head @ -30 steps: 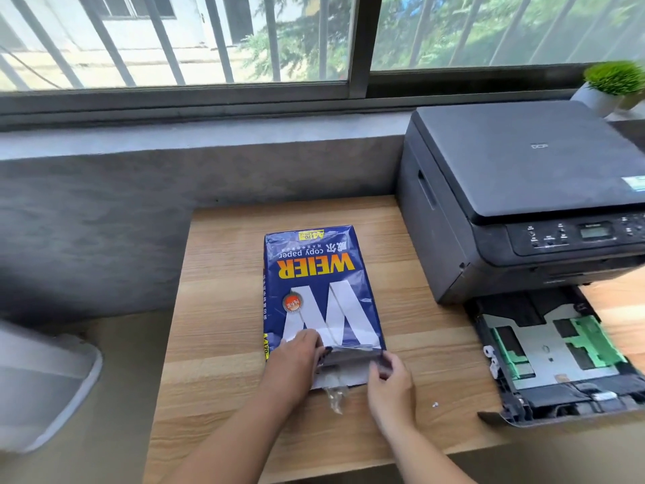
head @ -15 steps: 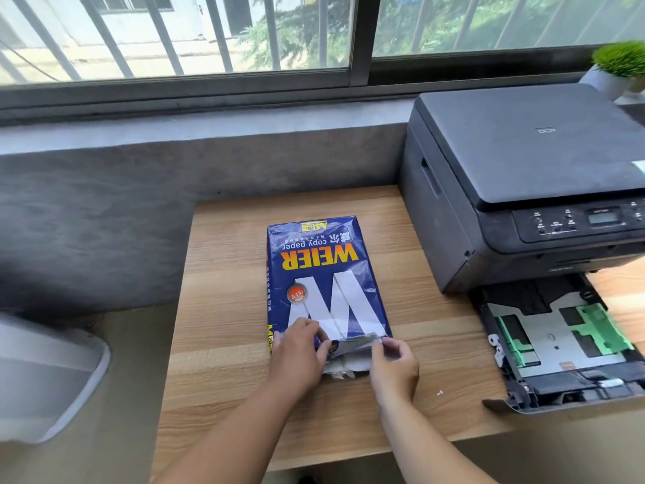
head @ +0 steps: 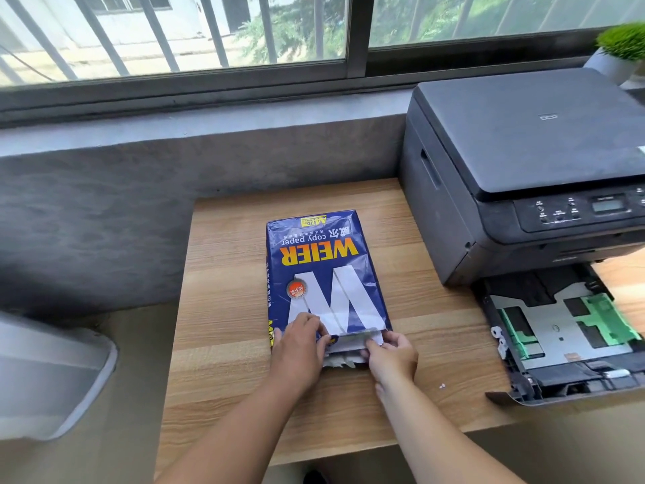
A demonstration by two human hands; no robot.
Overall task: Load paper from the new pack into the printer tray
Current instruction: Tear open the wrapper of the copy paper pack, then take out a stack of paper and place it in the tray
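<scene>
I have the pack of copy paper (head: 323,274) lying flat in the middle of the table (head: 230,309), its blue wrapper printed with a big white W and yellow lettering that reads upside down from where I look, so its top end points to the far side. The near end of the wrapper is torn open, and a pale edge of the paper stack (head: 349,344) shows in the gap, with a ragged scrap of wrapper hanging below it. My left hand (head: 300,347) rests on the near left corner of the pack, fingers bent and pressed down on the wrapper. My right hand (head: 392,354) sits at the near right corner, thumb and fingertips pinched on the torn flap right at the opening; whether it also grips sheets underneath I cannot tell, since the fingers cover that spot. To the right of the pack, well apart from it, the dark grey printer (head: 523,176) stands at the far right of the table with its lid down and its button panel facing me. Its paper tray (head: 558,337) is pulled out toward the near side, with green guides inside and no sheets that I can see on its grey floor. A small white speck (head: 442,386) lies on the table between my right hand and the tray. A potted green plant (head: 621,50) stands on the sill behind the printer, under the barred window (head: 174,33).
</scene>
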